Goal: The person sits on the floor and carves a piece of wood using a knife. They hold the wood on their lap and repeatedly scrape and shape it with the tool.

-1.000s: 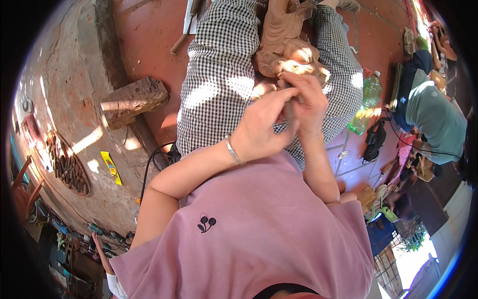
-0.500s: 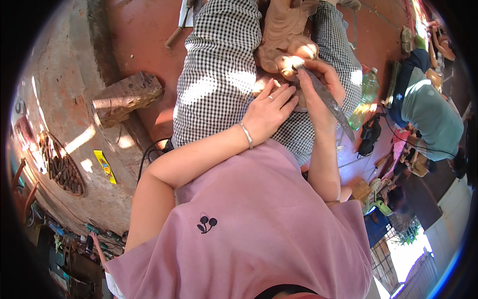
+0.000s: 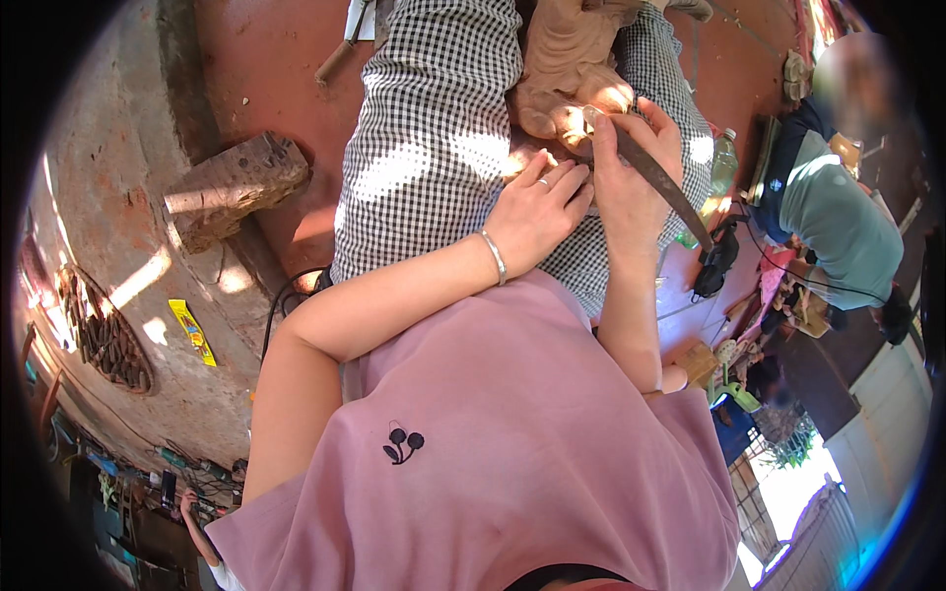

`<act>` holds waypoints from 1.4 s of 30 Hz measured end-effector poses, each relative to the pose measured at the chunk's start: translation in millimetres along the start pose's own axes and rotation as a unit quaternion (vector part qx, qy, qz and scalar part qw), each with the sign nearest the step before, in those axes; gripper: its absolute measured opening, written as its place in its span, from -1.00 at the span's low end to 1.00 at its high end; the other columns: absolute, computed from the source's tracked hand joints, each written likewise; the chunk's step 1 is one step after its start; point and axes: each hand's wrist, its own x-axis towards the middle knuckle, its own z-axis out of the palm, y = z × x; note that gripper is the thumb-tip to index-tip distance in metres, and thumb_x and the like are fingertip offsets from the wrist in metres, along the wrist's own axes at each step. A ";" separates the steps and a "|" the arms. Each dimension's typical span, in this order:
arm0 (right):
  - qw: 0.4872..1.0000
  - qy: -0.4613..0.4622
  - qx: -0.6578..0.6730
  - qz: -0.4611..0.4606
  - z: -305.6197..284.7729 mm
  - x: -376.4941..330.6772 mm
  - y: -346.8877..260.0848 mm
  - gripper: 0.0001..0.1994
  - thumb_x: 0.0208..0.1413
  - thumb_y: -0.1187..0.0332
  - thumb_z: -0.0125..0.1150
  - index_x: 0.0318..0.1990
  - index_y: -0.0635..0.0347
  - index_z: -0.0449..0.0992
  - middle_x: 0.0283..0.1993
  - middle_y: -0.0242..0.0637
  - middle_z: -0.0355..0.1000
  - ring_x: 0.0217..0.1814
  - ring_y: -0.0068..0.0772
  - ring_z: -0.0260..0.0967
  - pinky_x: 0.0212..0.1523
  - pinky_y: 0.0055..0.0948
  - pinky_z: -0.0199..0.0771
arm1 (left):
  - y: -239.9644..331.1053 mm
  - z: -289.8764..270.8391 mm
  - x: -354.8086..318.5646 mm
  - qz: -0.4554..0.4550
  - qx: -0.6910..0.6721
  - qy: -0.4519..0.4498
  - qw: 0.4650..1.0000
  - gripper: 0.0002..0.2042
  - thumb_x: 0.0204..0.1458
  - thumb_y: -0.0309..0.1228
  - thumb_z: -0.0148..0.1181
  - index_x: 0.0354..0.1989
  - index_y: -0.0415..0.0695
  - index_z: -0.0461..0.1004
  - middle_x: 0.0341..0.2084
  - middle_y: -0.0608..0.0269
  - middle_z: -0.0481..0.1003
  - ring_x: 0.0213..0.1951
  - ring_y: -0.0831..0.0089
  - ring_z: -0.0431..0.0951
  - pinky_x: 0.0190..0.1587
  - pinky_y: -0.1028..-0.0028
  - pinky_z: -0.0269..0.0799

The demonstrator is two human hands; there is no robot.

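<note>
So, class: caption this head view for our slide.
Right hand works a long file on a wood carving; left hand steadies it.

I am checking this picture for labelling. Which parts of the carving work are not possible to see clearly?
- Head view: the wooden carving is cut off by the top edge; its full shape is unknown.
- The tip of the long file meets overexposed sunlight, so the contact spot is unclear.
- The right hand hides its own grip on the file.
- The left hand covers the carving's lower part.

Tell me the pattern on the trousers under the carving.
A small black-and-white check on the trousers, clearest in the head view, left of the wooden carving.
</note>
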 end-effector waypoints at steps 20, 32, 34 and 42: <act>0.996 -0.026 0.075 0.051 -4.0 -0.7 4.9 -0.90 0.10 0.46 0.24 -0.35 0.34 0.52 -0.21 -0.05 0.54 -0.21 -0.01 0.54 -0.19 -0.20 0.54 | -1.2 0.9 0.1 0.001 -0.012 0.002 1.000 -0.70 0.01 -0.42 0.12 -0.08 -0.19 0.58 -0.03 0.13 0.51 0.11 0.25 0.51 0.25 0.11 0.33; 1.000 -0.015 -0.016 0.022 -0.7 2.0 -3.2 -0.89 0.05 0.41 0.29 -0.34 0.28 0.58 -0.16 -0.09 0.51 -0.22 -0.02 0.53 -0.20 -0.21 0.54 | -1.5 0.4 -0.5 -0.009 -0.022 -0.016 1.000 -0.67 -0.05 -0.46 0.17 -0.06 -0.09 0.59 0.01 0.19 0.48 0.14 0.27 0.49 0.25 0.12 0.36; 1.000 -0.018 0.006 0.023 -1.9 -0.6 3.5 -0.87 0.04 0.39 0.33 -0.35 0.28 0.60 -0.16 -0.11 0.51 -0.20 -0.06 0.53 -0.21 -0.23 0.54 | -1.9 1.1 -1.0 -0.016 -0.030 -0.028 0.999 -0.64 -0.08 -0.48 0.20 -0.04 -0.04 0.59 0.04 0.20 0.47 0.17 0.27 0.48 0.27 0.10 0.36; 1.000 -0.018 -0.003 0.015 -2.9 3.0 -0.5 -0.86 0.04 0.39 0.32 -0.39 0.31 0.58 -0.19 -0.10 0.51 -0.23 -0.06 0.53 -0.21 -0.25 0.54 | -1.6 0.6 0.5 -0.003 -0.024 0.005 1.000 -0.72 0.00 -0.41 0.13 -0.12 -0.17 0.58 -0.08 0.16 0.51 0.08 0.26 0.52 0.23 0.14 0.38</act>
